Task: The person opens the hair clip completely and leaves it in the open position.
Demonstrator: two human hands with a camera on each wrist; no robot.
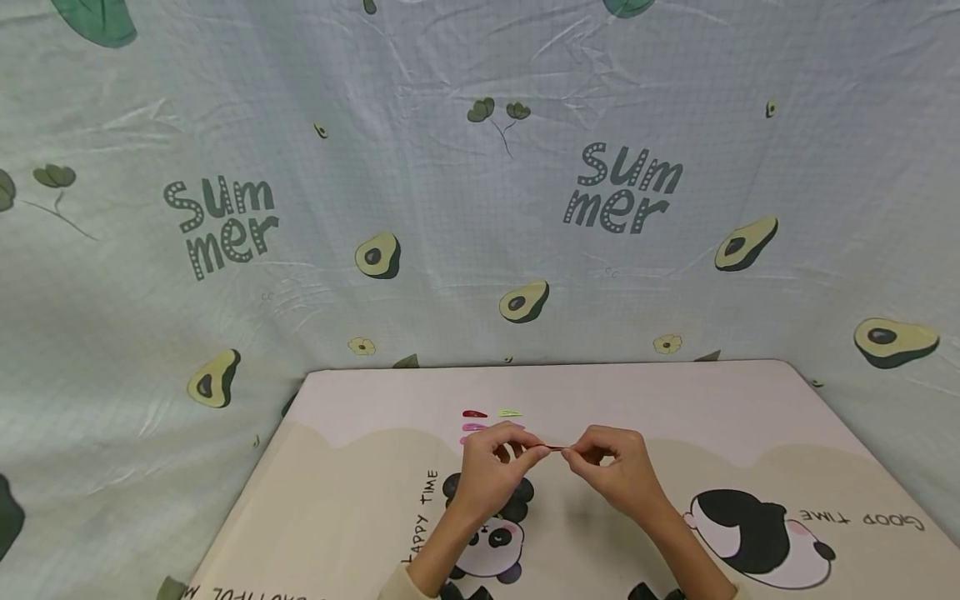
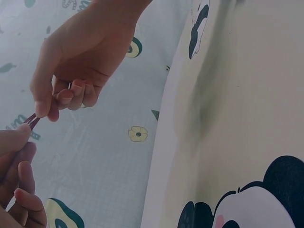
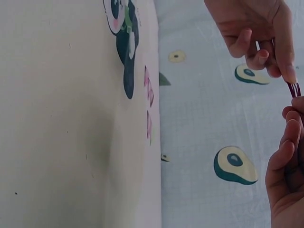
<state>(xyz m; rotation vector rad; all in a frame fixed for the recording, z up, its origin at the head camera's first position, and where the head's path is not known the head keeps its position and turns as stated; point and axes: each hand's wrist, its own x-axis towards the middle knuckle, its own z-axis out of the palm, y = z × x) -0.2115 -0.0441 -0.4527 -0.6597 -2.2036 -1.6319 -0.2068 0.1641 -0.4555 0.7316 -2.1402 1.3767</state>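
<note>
A dark red snap hair clip (image 1: 555,448) is stretched between both hands above the table. My left hand (image 1: 495,467) pinches one end between thumb and forefinger. At the other end, my right hand (image 1: 618,468) pinches it the same way, its remaining fingers curled in. In the left wrist view the slits of the hair clip (image 2: 32,121) show between the fingertips. The right wrist view has the hair clip (image 3: 294,89) at its right edge, with the fingertips covering both ends.
Beyond the left hand, a red hair clip (image 1: 474,413), a green hair clip (image 1: 510,412) and a pink hair clip (image 1: 474,427) lie on the table (image 1: 637,400), others partly hidden by the hand. A printed cloth (image 1: 450,183) hangs behind the table's far edge.
</note>
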